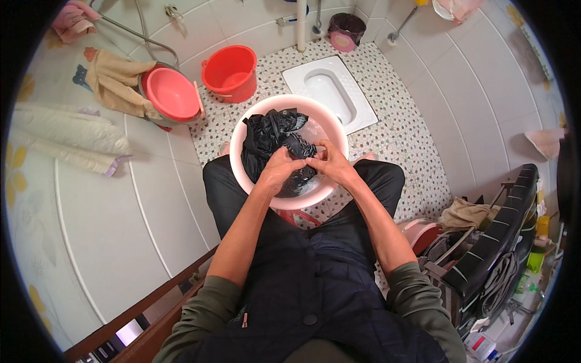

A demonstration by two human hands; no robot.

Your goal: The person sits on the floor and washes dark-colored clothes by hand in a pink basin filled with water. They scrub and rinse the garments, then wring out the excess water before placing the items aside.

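A pale pink basin [240, 175] stands between my knees with some sudsy water in it. Wet black cloth [259, 136], likely a garment, is bunched up along the basin's left side. My left hand [280, 169] and my right hand [330, 162] meet over the basin's middle, thumbs nearly touching. Between them they grip a dark patterned part of the cloth [298, 145], with the fingers curled round it. More dark fabric lies in the water below my hands.
A red bucket [230, 74] and a pink basin on a stack [173, 94] stand at the far left, a towel [118, 78] beside them. Beyond my basin is a white squat toilet [330, 91]. A black folded chair-like frame [490, 236] and shelves crowd the right.
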